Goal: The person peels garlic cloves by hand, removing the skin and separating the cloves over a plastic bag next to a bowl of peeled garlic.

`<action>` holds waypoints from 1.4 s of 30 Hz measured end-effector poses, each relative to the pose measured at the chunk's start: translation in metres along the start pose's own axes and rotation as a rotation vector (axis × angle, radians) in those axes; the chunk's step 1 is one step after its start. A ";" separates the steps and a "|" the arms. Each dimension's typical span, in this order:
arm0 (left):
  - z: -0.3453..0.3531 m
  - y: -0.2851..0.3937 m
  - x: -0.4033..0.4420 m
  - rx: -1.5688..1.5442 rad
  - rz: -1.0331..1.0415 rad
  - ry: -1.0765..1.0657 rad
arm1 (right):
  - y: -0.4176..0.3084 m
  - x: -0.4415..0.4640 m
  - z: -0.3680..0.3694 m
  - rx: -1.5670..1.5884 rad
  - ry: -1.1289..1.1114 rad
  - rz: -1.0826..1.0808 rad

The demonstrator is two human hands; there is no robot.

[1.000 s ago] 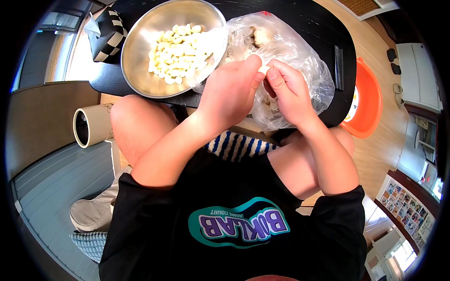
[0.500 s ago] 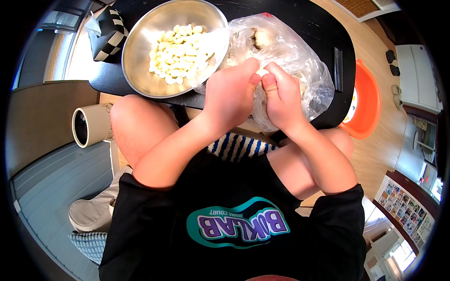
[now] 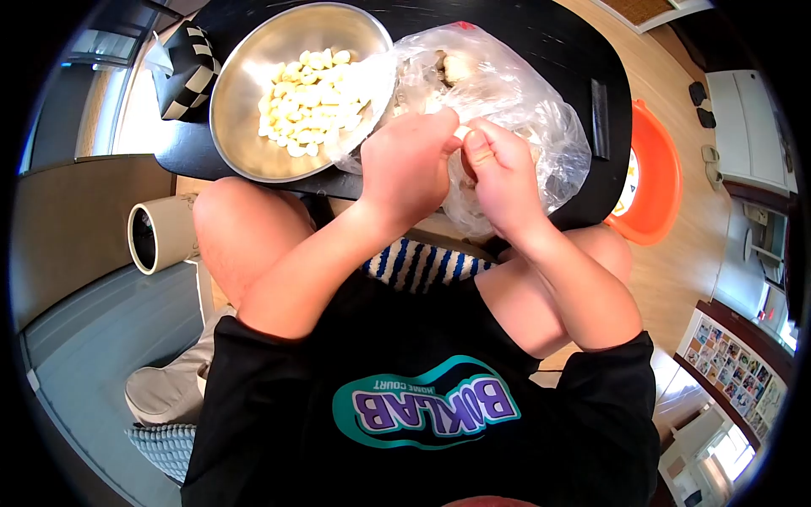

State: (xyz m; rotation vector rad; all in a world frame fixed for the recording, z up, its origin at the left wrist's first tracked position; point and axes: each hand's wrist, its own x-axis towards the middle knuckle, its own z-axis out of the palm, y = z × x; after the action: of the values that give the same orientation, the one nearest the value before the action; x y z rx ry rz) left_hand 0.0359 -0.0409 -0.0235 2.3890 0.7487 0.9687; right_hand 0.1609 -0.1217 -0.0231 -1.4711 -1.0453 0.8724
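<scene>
A small pale clove (image 3: 461, 132) is pinched between my two hands over the near part of a clear plastic bag (image 3: 541, 93). My left hand (image 3: 408, 165) is closed, its thumb and finger on the clove's left side. From the right, my right hand (image 3: 505, 173) grips it with thumb and bent fingers. The bag holds pale, papery pieces and a brownish-white bulb (image 3: 459, 68). Beside it on the left, a steel bowl (image 3: 236, 110) holds many peeled, cream-coloured cloves (image 3: 304, 106); part of the bag overlaps the bowl's right rim.
The bowl and bag stand on a black low table (image 3: 541, 25). A checkered tissue box (image 3: 187, 72) sits at its left end. An orange basin (image 3: 659, 182) is on the floor at right, and a cream cylindrical container (image 3: 173, 230) stands at left.
Both hands still pinch the clove; the thumbs have shifted slightly against each other. The whole view has moved a little, so the bowl, bag and table appear farther left.
</scene>
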 end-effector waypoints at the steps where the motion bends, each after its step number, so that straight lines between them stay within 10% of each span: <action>1: 0.000 0.000 0.000 -0.003 0.003 -0.001 | -0.001 0.000 0.000 -0.002 0.004 0.000; 13: -0.018 -0.002 0.000 -0.336 -0.200 -0.074 | -0.005 0.014 0.007 -0.604 0.096 -0.502; 19: -0.014 -0.002 0.004 -0.104 -0.003 0.019 | -0.011 0.004 0.007 -0.317 0.052 -0.207; 24: -0.005 -0.009 0.009 0.046 0.248 0.148 | -0.020 -0.001 -0.006 0.578 -0.155 0.341; 29: -0.002 -0.008 0.011 0.039 0.246 0.167 | -0.019 -0.001 -0.009 0.668 -0.199 0.383; 34: -0.006 0.000 0.010 -0.126 0.083 0.143 | -0.019 0.000 -0.010 -0.195 -0.057 -0.186; 42: -0.023 -0.009 0.015 -0.108 0.148 0.165 | -0.026 0.009 -0.021 -0.189 0.015 -0.451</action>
State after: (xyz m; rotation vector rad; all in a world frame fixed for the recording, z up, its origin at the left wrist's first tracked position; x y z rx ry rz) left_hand 0.0256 -0.0202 -0.0069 2.3169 0.5673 1.2465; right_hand 0.1797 -0.1193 0.0055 -1.3139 -1.4083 0.4490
